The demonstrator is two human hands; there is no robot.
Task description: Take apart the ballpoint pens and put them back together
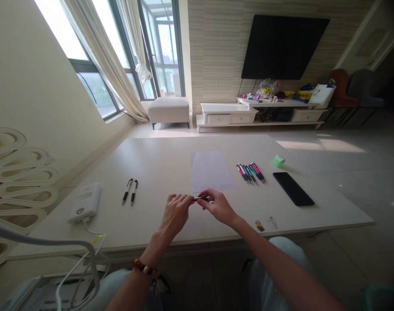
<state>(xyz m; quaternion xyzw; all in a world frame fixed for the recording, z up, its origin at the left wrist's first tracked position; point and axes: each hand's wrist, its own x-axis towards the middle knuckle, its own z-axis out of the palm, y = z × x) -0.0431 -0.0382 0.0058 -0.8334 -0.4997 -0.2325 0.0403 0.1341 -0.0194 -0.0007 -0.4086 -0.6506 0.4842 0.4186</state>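
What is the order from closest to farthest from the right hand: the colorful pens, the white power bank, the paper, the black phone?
From the head camera, starting at the right hand:
1. Paper, straight ahead of the hand.
2. Colorful pens, ahead and to the right.
3. Black phone, farther to the right.
4. White power bank, far off to the left.

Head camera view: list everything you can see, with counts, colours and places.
Table: one, white, in front.
Paper sheet: one, white, mid-table.
Pen group: several, pink, blue and green, right of paper.
Black pens: two, left of paper.
Phone: one, black, right on table.
Power bank: one, white, left table edge.
Small block: one, green, far right on table.
Television: one, black, far wall.
Bracelet: one, beaded, left wrist.
Left hand: one, on the pen.
Right hand: one, on the same pen.
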